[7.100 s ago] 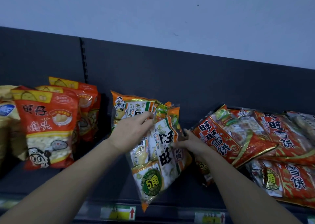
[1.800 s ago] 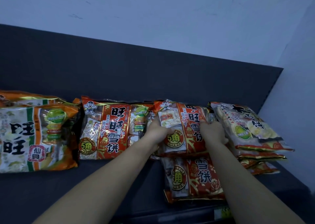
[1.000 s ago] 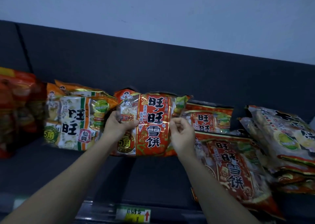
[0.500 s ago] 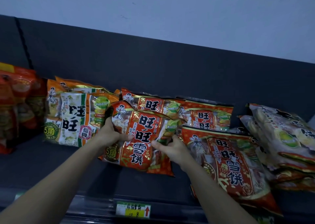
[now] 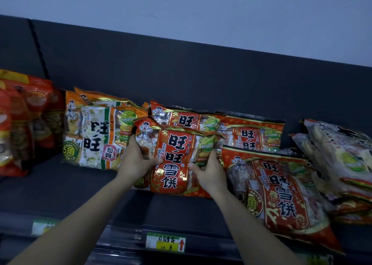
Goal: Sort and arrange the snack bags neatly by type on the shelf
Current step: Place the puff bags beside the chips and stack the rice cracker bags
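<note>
obs: both hands are on one red snack bag (image 5: 173, 160). the left hand (image 5: 136, 162) clamps the bag's left edge, thumb across the front, other fingers out of sight behind it. the right hand (image 5: 209, 172) clamps the right edge, thumb on the print, fingers curled round the side.

position: the bag sits between the two hands, low over the shelf (image 5: 60, 188). whether its bottom seam touches the shelf, cannot tell, as the wrists cover it. just beyond the hands a second red bag (image 5: 181, 119) leans toward the back panel (image 5: 181, 73), and the held bag overlaps its lower part. just left of the left hand, orange-and-white bags (image 5: 96, 139) stand as their own group. right of the right hand a flat red bag (image 5: 279, 190) with the same print lies on the shelf. farther right is a stack of pale bags (image 5: 338, 160).

why this grip (judgement): holding both side edges keeps the soft bag from folding. it also lets the bag be squared up against its own kind, front out, in the gap between the orange group and the flat red one.

orientation: the print faces the person. the top seam with the cartoon figure points up and away from the hands, the bottom seam toward the wrists. the long axis appears to run top to bottom, close to upright and leaning back a little.
</note>
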